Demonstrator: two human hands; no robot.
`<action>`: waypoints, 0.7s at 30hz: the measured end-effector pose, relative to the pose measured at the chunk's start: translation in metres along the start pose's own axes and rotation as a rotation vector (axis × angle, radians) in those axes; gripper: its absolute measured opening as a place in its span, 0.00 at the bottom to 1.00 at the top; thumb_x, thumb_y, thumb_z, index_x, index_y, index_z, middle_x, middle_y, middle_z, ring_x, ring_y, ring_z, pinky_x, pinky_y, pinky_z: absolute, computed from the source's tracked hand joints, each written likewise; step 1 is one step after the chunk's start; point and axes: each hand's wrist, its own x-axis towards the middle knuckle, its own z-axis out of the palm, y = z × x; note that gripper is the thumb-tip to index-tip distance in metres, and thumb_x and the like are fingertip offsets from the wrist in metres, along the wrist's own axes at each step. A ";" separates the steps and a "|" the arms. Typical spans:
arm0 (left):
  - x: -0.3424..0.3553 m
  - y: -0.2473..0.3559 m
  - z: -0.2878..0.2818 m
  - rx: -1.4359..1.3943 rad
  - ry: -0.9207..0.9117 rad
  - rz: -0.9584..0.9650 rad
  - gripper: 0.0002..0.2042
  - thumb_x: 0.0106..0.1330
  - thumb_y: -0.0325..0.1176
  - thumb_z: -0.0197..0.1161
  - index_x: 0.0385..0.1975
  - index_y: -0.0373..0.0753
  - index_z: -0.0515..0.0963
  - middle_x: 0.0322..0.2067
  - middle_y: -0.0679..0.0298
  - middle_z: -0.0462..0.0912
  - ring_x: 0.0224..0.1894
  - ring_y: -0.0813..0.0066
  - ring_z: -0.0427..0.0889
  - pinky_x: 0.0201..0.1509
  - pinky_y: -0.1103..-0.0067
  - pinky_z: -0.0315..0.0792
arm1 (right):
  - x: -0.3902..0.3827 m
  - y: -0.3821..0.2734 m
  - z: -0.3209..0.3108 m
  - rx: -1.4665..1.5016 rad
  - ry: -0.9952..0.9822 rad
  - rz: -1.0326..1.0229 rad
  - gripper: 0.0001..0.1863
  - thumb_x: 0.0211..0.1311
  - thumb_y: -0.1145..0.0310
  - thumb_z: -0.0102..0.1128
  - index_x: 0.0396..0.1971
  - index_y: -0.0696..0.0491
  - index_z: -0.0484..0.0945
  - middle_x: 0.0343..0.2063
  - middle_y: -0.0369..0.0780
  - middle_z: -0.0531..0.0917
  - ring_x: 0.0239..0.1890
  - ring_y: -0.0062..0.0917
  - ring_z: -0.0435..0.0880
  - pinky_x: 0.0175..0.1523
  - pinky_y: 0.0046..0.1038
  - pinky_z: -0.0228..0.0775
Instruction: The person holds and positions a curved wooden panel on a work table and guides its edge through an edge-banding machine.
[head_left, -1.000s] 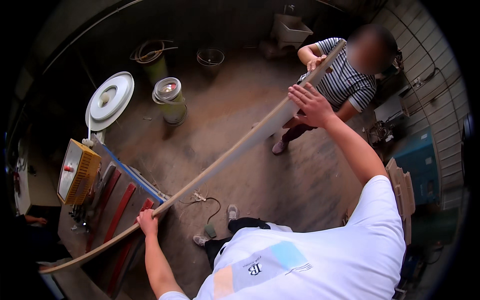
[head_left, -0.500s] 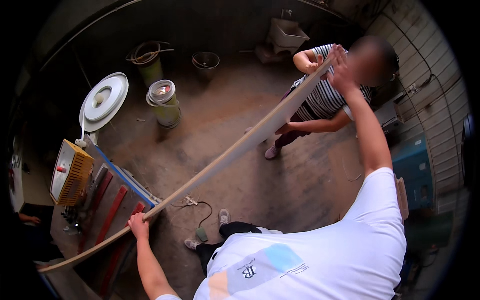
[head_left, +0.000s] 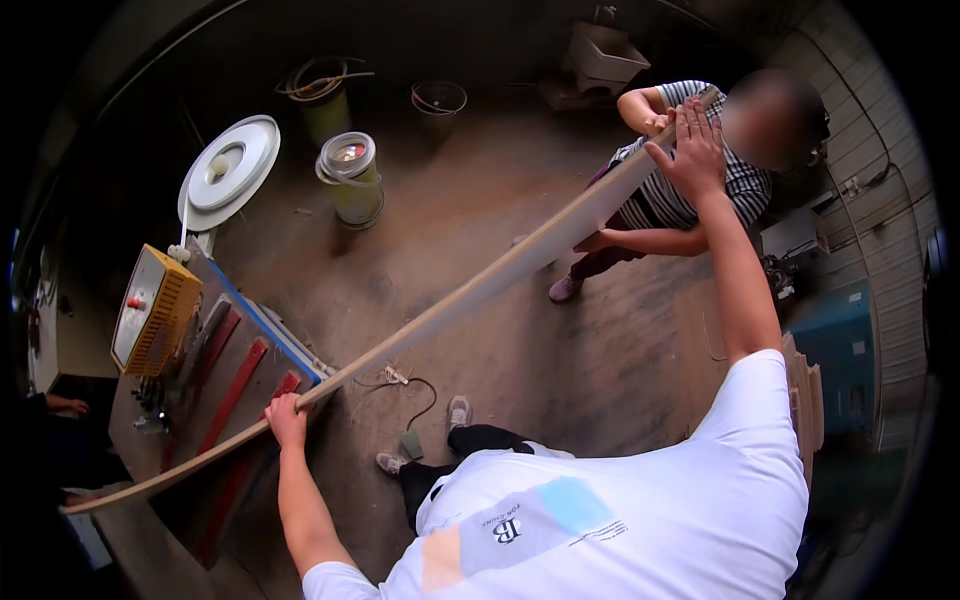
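A long board (head_left: 490, 275) stands on edge, its narrow wood-coloured edge upward and a pale face toward me. It runs from the lower left to the upper right. My left hand (head_left: 287, 420) grips the top edge beside the machine table (head_left: 165, 480). Farther along, my right hand (head_left: 694, 155) lies against the pale face near the far end, fingers stretched out. At that end a co-worker in a striped shirt (head_left: 655, 205) supports the board, one hand (head_left: 657, 122) by its top edge and the other (head_left: 597, 240) low on it.
Red strips (head_left: 232, 395) and a blue-edged bar (head_left: 262, 325) lie on the machine table, beside a yellow slatted box (head_left: 160, 310). Buckets (head_left: 355, 185) stand on the floor beyond. A green foot pedal (head_left: 411, 445) with a cord lies near my feet. Another person's hand (head_left: 68, 404) shows far left.
The room has shifted right and slightly up in view. My right hand's fingers now lie straighter on the board. My left hand keeps its grip.
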 end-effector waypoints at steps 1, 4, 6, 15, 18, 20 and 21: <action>0.000 -0.003 0.000 0.011 0.006 0.015 0.11 0.58 0.35 0.79 0.36 0.46 0.82 0.38 0.66 0.85 0.51 0.59 0.81 0.61 0.63 0.68 | -0.017 -0.020 0.002 0.050 -0.019 -0.056 0.53 0.74 0.30 0.54 0.80 0.61 0.65 0.82 0.52 0.63 0.86 0.39 0.56 0.89 0.48 0.39; 0.005 -0.003 0.002 0.021 0.000 0.010 0.13 0.55 0.32 0.79 0.37 0.47 0.82 0.39 0.66 0.85 0.51 0.60 0.81 0.62 0.63 0.69 | -0.117 -0.137 0.004 0.430 -0.062 -0.261 0.54 0.70 0.35 0.63 0.79 0.66 0.63 0.83 0.54 0.60 0.87 0.46 0.53 0.89 0.51 0.36; -0.004 -0.011 0.000 0.049 0.014 0.023 0.13 0.55 0.31 0.78 0.38 0.47 0.82 0.40 0.67 0.85 0.52 0.60 0.82 0.62 0.63 0.69 | -0.181 -0.235 -0.036 0.710 -0.326 -0.600 0.47 0.66 0.44 0.71 0.78 0.56 0.68 0.82 0.49 0.63 0.86 0.43 0.56 0.88 0.52 0.45; -0.014 -0.025 -0.013 0.196 -0.020 0.004 0.19 0.58 0.38 0.77 0.50 0.51 0.83 0.49 0.69 0.87 0.59 0.63 0.82 0.66 0.61 0.68 | -0.315 -0.408 -0.157 1.576 -0.561 -0.949 0.25 0.65 0.58 0.74 0.61 0.49 0.85 0.64 0.40 0.87 0.66 0.40 0.84 0.75 0.47 0.71; -0.032 -0.061 -0.033 0.199 0.002 -0.049 0.19 0.62 0.40 0.76 0.52 0.49 0.84 0.50 0.68 0.86 0.60 0.65 0.81 0.69 0.61 0.68 | -0.340 -0.406 -0.141 1.425 -0.662 -0.908 0.24 0.65 0.57 0.74 0.60 0.47 0.86 0.61 0.39 0.89 0.61 0.40 0.86 0.68 0.43 0.77; -0.054 -0.095 -0.052 0.248 0.018 -0.086 0.20 0.63 0.41 0.77 0.54 0.49 0.84 0.52 0.68 0.86 0.61 0.65 0.81 0.72 0.61 0.67 | -0.355 -0.410 -0.146 1.377 -0.678 -0.912 0.25 0.65 0.59 0.74 0.61 0.47 0.86 0.60 0.41 0.89 0.59 0.43 0.88 0.64 0.42 0.80; -0.063 -0.114 -0.064 0.286 0.031 -0.091 0.21 0.64 0.42 0.77 0.57 0.48 0.83 0.53 0.68 0.86 0.63 0.66 0.80 0.75 0.60 0.65 | -0.362 -0.417 -0.149 1.333 -0.745 -0.845 0.24 0.65 0.59 0.74 0.60 0.48 0.87 0.58 0.42 0.90 0.58 0.42 0.89 0.62 0.41 0.82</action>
